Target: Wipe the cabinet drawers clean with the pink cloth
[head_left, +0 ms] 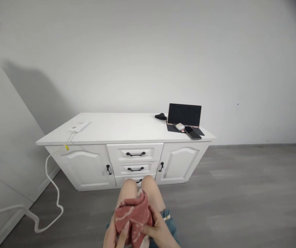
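A bunched red cloth (134, 213) with pale lines and some whitish parts at its edges rests over my lap, just above my bare knees. My left hand (120, 234) grips its lower left side, the thumb lying on top of the fabric. On the right side my right hand (156, 225) is closed on the same cloth, thumb pressed over it and fingers partly tucked behind. Folds hide the fingers under the cloth.
Ahead stands a white cabinet (122, 129) with drawers and black handles. On it are a tablet (184, 115), a phone (192, 133), a small white case (180, 126), a black item (160, 116) and a power strip (79, 126). Its white cord (57, 193) trails left over the grey floor.
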Demonstrator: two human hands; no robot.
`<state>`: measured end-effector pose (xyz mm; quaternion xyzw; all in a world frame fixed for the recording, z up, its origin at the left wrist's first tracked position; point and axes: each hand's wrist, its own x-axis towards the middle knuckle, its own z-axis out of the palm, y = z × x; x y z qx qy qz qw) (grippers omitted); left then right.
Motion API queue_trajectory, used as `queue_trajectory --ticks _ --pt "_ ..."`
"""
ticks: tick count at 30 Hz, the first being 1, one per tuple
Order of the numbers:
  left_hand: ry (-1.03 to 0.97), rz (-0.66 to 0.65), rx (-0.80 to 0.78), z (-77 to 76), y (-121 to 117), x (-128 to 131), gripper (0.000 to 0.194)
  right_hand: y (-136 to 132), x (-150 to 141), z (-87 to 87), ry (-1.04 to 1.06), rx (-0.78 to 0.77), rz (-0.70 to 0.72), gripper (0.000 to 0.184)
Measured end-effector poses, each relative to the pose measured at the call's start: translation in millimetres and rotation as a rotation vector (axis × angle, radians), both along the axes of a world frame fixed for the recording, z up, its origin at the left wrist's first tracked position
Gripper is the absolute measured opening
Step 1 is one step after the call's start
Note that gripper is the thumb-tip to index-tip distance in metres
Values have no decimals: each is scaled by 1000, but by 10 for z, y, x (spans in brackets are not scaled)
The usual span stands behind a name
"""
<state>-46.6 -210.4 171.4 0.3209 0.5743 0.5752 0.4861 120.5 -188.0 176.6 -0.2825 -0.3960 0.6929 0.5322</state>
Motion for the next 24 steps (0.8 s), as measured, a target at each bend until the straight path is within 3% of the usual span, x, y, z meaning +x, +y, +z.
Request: queue_trajectory --ticks 4,7,9,11,13,16,20,24 --pt "-342 89 -288 533 115 40 39 120 41 41 26 -109 -81 60" --pt "-558 54 -302 888 162 171 45 203 109 38 -140 -178 -227 55" --pt "-606 53 -281 1010 174 255 55 224 152 109 -291 -118 -348 52" --pt "-617 55 -260 1031 185 317 64 211 164 248 -380 38 -364 49" --pt "-610 41 -222 985 203 356 70 172 132 410 -425 179 -268 48" --pt "-535 16 -127 897 226 378 71 102 20 561 -411 187 -88 50" --pt "-333 -40 47 876 208 367 61 50 -125 513 -242 2 44 50" --pt "-299 27 111 851 190 314 60 35 -173 325 -202 -42 24 49"
